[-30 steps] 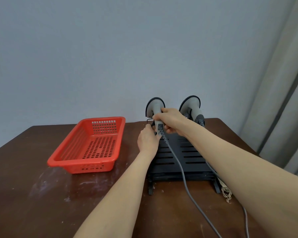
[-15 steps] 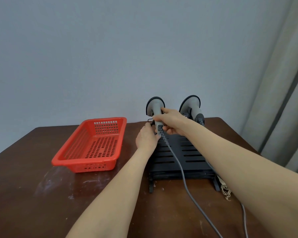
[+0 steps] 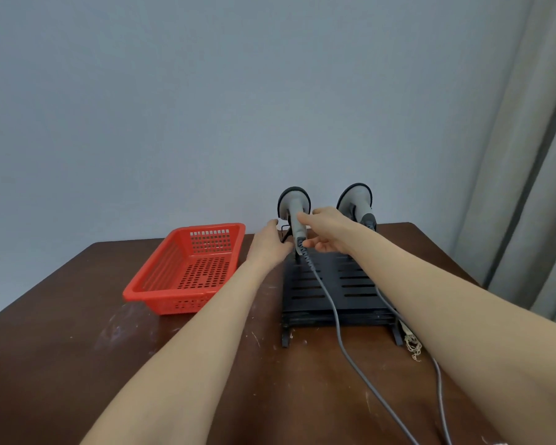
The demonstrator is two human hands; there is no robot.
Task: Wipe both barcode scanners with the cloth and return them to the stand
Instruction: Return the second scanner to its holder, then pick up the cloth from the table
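Dark wooden table [image 3: 61,364], scuffed with pale streaks. Left of the stand [image 3: 357,281], itself matt black and slatted: glossy red perforated plastic basket [image 3: 161,268]. On the stand: left scanner [image 3: 294,203] and right scanner [image 3: 355,197], matt grey plastic; smooth grey cable [image 3: 341,335].

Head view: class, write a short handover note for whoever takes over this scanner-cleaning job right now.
Right hand pinches the left scanner by its handle, seated on the stand.
Left hand rests at the stand's left edge; fingers hidden.
Right scanner sits on the stand, untouched.
No cloth visible, so wiping cannot be confirmed.
Left: release, and wipe if not done.
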